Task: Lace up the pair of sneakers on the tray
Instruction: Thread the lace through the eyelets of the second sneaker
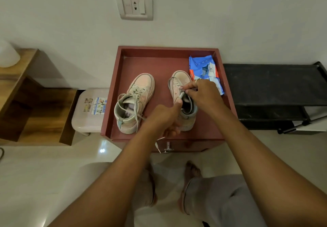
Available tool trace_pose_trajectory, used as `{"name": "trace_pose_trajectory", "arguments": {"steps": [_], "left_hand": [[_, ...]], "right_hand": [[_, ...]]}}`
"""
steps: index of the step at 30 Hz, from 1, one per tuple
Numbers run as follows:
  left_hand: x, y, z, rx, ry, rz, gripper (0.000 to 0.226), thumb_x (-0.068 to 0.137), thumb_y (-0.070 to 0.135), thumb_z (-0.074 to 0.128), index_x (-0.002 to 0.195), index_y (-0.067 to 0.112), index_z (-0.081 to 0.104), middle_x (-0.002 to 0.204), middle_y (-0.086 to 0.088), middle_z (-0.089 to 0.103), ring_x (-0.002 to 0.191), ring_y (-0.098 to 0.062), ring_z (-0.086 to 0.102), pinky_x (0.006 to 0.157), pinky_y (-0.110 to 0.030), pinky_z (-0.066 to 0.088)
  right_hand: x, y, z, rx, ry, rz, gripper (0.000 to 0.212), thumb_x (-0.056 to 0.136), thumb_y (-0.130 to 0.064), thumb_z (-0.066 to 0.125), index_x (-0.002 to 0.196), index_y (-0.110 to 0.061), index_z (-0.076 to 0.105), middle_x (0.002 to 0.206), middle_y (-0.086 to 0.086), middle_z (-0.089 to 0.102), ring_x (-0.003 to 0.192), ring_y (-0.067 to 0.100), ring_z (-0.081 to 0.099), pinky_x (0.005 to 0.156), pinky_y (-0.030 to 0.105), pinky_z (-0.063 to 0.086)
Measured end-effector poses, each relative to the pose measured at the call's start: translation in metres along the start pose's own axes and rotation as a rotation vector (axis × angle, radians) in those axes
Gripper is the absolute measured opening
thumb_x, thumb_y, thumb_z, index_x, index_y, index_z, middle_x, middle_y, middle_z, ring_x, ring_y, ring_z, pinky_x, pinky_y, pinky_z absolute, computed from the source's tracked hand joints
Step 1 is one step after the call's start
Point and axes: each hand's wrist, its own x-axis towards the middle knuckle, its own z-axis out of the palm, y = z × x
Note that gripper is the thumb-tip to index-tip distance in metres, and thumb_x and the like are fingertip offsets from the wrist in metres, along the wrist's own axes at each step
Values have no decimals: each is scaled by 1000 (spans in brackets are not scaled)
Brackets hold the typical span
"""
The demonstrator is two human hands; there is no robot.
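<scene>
Two pale pink sneakers stand side by side on a dark red tray (pixel 159 64), toes toward the wall. The left sneaker (pixel 135 101) has its laces threaded, the ends trailing loose over its heel. At the right sneaker (pixel 179 83), my right hand (pixel 203 96) pinches the lace at an eyelet near the tongue. My left hand (pixel 166 119) grips the shoe's near side, thumb on its collar, and holds a white lace end (pixel 158 145) that dangles over the tray's front edge. The right sneaker's heel is partly hidden by my hands.
A torn blue packet (pixel 206 71) lies in the tray's far right corner. A white stool (pixel 90 110) sits left of the tray, a wooden shelf (pixel 26 94) farther left, a black rack (pixel 276 88) on the right. A drawer handle (pixel 168 147) sticks out below the tray.
</scene>
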Motion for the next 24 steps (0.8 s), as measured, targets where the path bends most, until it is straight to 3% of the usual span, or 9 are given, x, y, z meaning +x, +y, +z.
{"name": "trace_pose_trajectory", "arguments": {"steps": [3,6,9,11,14,19,24], "left_hand": [[5,-9,11,-115,-180,-127,69,93,71,30,116,11,55,92,-20,73,55,-24,67,46,-22,50],[9,-14,21,-303,-322,-206,82,86,80,26,132,16,50,110,-23,67,66,-30,72,49,-28,56],[14,-15,32,-531,-401,-225,81,85,81,30,137,22,46,122,-25,59,82,-37,73,61,-40,61],[14,-14,38,-607,-405,-241,74,87,74,44,137,20,45,121,-25,57,90,-40,71,67,-46,61],[13,-13,47,-572,-359,-233,63,86,59,62,134,21,48,115,-17,57,97,-40,67,70,-49,60],[16,-16,49,-445,-204,-222,76,80,58,70,138,18,39,114,-14,58,88,-37,68,59,-47,61],[21,-23,37,-99,50,-5,81,78,54,73,133,25,21,123,-8,51,95,-28,63,58,-37,59]], "right_hand": [[-1,6,-7,-19,-1,19,16,92,-22,70,106,-24,78,107,-10,76,95,1,65,84,16,49],[-1,10,-14,-44,14,46,15,91,-20,70,103,-23,78,101,-12,75,92,0,65,84,17,50],[-1,16,-23,-97,20,127,14,91,-15,69,97,-24,78,90,-16,70,81,0,63,71,9,42],[-1,17,-31,-131,12,191,16,92,-13,67,99,-22,79,100,-8,72,84,6,61,71,15,42],[-1,20,-38,-143,-7,250,20,94,-10,64,102,-22,78,111,-1,72,93,13,61,75,25,45],[-4,33,-42,-20,-72,361,22,93,-10,64,93,-30,73,105,-3,72,90,16,71,82,39,61],[-9,39,-33,63,-230,507,25,89,5,63,92,-17,71,104,7,69,87,25,72,72,36,64]]}}
